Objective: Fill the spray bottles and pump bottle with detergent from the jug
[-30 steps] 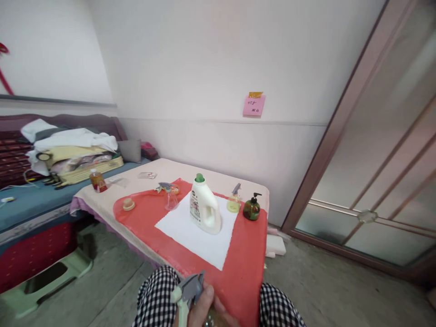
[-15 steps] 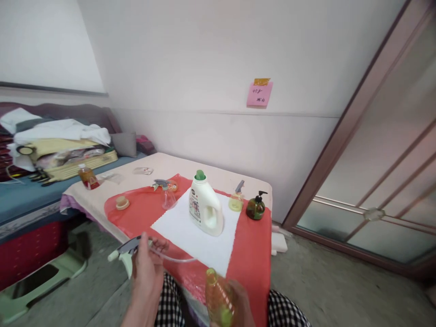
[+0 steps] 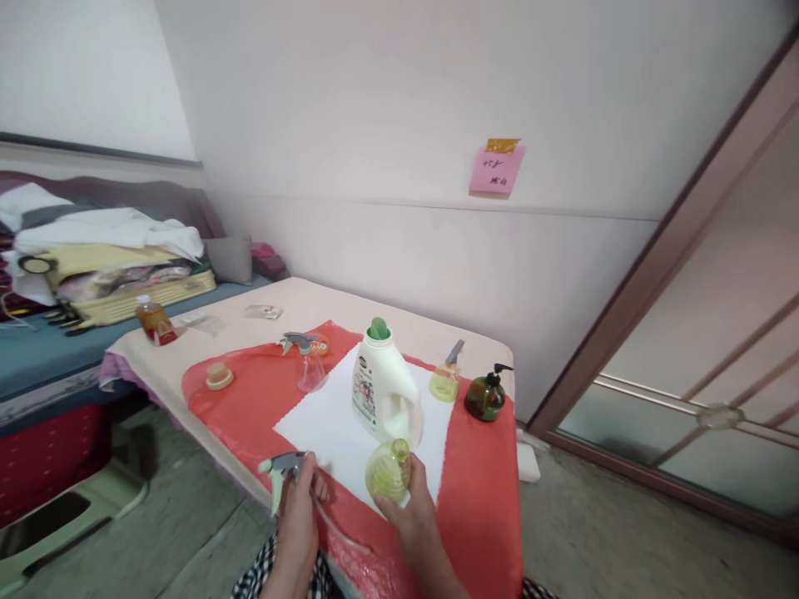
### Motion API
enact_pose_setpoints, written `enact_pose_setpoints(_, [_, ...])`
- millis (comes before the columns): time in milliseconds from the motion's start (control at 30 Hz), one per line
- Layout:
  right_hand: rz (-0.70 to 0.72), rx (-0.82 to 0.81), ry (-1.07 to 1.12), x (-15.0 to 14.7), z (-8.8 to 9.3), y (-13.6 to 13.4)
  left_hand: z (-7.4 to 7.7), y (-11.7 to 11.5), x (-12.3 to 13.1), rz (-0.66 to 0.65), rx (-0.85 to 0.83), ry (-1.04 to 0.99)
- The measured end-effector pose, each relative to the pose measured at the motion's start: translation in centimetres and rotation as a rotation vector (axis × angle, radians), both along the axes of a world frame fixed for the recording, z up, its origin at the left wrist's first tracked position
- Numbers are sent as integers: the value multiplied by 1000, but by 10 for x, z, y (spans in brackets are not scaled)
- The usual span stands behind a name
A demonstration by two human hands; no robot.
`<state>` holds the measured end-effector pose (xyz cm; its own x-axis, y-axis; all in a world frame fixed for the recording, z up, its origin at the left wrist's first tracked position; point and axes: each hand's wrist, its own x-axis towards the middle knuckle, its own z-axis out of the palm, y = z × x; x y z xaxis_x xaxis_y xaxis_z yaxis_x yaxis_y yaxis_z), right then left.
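My left hand (image 3: 303, 497) is closed around a grey and pale green trigger sprayer head (image 3: 282, 467), whose thin clear tube (image 3: 340, 528) hangs down to the right. In my right hand (image 3: 409, 503) is a yellow-green ribbed spray bottle (image 3: 387, 472) with an open neck, tilted slightly over the white cloth (image 3: 337, 441). Just behind it stands a large white detergent jug (image 3: 385, 384) with a green spout and no cap on. The jug's cap (image 3: 218, 376), beige and round, appears to lie on the red cloth (image 3: 259, 391) at left.
A clear spray bottle (image 3: 310, 370) stands left of the jug. To its right are a yellow spray bottle (image 3: 444, 383) and a dark green pump bottle (image 3: 485, 398). A bottle of reddish liquid (image 3: 156, 320) sits near the table's left edge. A stool (image 3: 81, 503) stands at lower left.
My right hand has lifted the yellow-green bottle up and forward from the table's front edge toward the jug. My left hand with the sprayer head has shifted right and slightly down.
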<state>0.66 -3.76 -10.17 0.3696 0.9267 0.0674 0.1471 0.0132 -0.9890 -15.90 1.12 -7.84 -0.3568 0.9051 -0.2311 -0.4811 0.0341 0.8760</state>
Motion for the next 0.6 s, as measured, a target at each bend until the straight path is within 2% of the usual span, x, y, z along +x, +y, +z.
enact_pose_setpoints(167, [22, -40, -24, -4, -21, 11, -8, 3, 4, -84, -8, 29])
enact_pose_setpoints(267, [51, -9, -4, -3, -29, 3, -11, 0, 9, -137, 6, 32])
enact_pose_setpoints(333, [-10, 66, 42, 2, -31, -7, -13, -2, 12, -156, 12, 41])
enact_pose_setpoints(400, [-129, 137, 118, 12, -28, -15, -14, -3, 14, -164, 7, 56])
enact_pose_setpoints(467, [-216, 141, 165, 24, -20, -14, -15, -3, 15, -168, -3, 59])
enact_pose_setpoints(600, [-255, 88, 84, 44, 6, 23, -16, -3, 15, -170, -11, 44])
